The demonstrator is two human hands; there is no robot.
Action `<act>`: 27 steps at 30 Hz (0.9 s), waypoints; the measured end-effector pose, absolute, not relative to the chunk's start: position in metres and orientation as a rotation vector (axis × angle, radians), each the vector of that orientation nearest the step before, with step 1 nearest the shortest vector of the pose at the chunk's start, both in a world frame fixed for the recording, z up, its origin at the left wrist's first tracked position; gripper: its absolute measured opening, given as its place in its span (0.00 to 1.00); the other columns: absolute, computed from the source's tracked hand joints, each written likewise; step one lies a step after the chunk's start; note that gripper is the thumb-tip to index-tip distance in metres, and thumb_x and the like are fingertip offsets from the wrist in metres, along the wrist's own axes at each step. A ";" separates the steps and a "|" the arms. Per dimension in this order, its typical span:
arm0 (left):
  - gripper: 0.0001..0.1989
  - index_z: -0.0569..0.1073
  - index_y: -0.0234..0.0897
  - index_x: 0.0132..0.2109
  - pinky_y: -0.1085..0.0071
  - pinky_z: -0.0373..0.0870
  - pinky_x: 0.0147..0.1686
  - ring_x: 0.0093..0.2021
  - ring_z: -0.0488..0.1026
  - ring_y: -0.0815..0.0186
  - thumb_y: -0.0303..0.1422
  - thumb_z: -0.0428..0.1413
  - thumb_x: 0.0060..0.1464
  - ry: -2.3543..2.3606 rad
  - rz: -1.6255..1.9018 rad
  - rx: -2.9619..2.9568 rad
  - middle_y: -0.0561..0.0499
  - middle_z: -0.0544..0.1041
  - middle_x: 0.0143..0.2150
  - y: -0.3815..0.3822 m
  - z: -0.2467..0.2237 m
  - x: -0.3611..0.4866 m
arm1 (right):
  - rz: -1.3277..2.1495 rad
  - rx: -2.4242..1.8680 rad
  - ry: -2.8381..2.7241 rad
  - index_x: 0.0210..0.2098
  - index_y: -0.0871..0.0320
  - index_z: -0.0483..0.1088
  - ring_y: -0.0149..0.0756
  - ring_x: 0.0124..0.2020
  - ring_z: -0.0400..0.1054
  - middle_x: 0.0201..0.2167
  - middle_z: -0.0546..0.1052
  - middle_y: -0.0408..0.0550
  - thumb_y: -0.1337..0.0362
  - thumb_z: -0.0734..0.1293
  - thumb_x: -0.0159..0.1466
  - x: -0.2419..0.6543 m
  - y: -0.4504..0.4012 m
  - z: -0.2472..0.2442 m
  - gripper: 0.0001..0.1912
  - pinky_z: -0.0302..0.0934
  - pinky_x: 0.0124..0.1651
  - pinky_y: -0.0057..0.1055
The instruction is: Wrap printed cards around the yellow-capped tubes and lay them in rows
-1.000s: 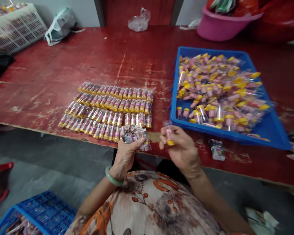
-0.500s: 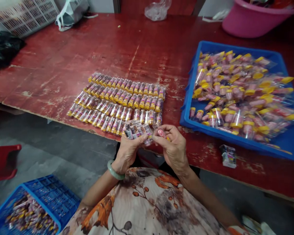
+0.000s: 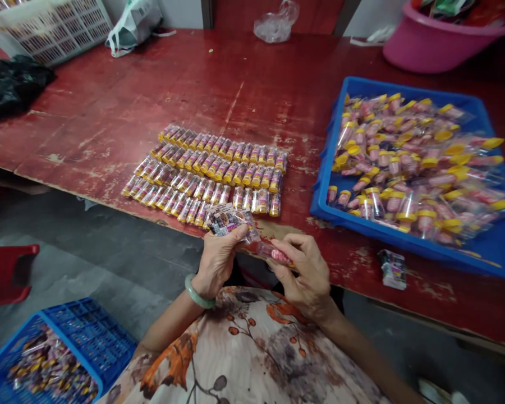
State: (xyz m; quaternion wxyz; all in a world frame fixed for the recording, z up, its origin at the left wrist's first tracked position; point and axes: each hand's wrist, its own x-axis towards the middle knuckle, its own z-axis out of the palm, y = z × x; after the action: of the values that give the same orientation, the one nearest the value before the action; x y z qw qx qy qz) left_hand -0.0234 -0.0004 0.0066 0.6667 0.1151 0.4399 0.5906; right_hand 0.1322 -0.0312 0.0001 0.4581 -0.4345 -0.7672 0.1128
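The left hand [image 3: 216,264], wearing a jade bangle [image 3: 197,298], pinches a small sheaf of printed cards [image 3: 231,220] between thumb and fingers, just above the counter's [image 3: 219,84] near edge. The right hand [image 3: 305,275] closes its fingers around a clear packet [image 3: 269,252] holding a pink tube, whose end lies just beside the cards. Neat rows of packaged tubes [image 3: 206,174] lie on the counter directly beyond the hands. Toward the right edge, a blue tray [image 3: 362,85] holds a loose heap of yellow-capped packets [image 3: 408,163].
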 end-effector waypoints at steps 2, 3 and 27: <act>0.18 0.78 0.32 0.37 0.71 0.75 0.32 0.29 0.76 0.67 0.30 0.71 0.36 0.984 1.309 0.242 0.51 0.81 0.32 -0.003 0.007 -0.024 | 0.154 -1.063 -1.919 0.56 0.54 0.66 0.37 0.39 0.67 0.41 0.68 0.52 0.73 0.65 0.61 0.130 -0.030 -0.003 0.23 0.66 0.37 0.34; 0.17 0.78 0.32 0.37 0.72 0.75 0.32 0.30 0.76 0.68 0.30 0.71 0.37 0.979 1.304 0.235 0.51 0.81 0.33 -0.004 0.007 -0.024 | 0.072 -1.073 -1.934 0.56 0.55 0.65 0.37 0.38 0.67 0.41 0.68 0.53 0.73 0.65 0.61 0.129 -0.029 -0.005 0.24 0.66 0.37 0.33; 0.20 0.77 0.31 0.36 0.74 0.75 0.27 0.28 0.75 0.69 0.33 0.71 0.35 1.056 1.355 0.225 0.51 0.79 0.33 -0.007 -0.006 -0.030 | -0.270 -1.061 -1.946 0.57 0.57 0.64 0.40 0.34 0.75 0.36 0.79 0.52 0.69 0.71 0.59 0.115 -0.035 -0.017 0.27 0.71 0.35 0.32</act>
State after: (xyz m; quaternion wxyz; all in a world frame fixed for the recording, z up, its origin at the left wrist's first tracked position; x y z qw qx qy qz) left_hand -0.0296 -0.0072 -0.0055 0.6476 0.0989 0.4643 0.5961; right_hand 0.1153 -0.0353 -0.0166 0.4391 -0.4269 -0.7831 -0.1086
